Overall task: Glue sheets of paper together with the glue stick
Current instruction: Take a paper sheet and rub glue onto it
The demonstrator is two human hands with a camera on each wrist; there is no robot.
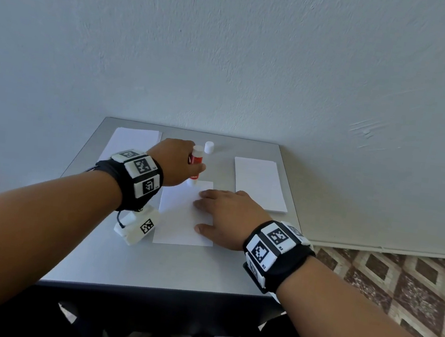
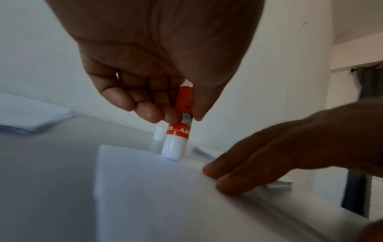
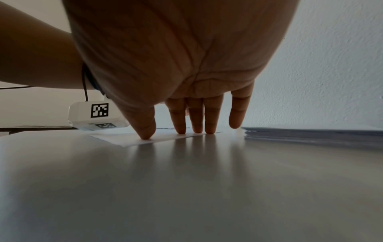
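On a grey worktop (image 1: 164, 267), seen from the head camera, the left hand (image 1: 175, 162) pinches an uncapped glue stick (image 1: 196, 162) upright, its tip on the far edge of a sheet of paper (image 1: 178, 219), while the right hand (image 1: 226, 216) lies flat on the sheet's right side, fingers straight, holding nothing. The cap (image 1: 209, 147) stands just beyond the left hand; paper stacks lie to either side, one past the left hand (image 1: 132, 140), one right of the right hand (image 1: 259, 182). From the left wrist, thumb and fingertips (image 2: 148, 113) curl round the stick's orange barrel (image 2: 183, 113), white end touching the paper. From the right wrist, the fingertips (image 3: 146, 133) press along the sheet's near edge. A good pass likely needs light, even strokes towards the pinning hand's side, with that hand kept firm so the thin sheet neither slides nor wrinkles.
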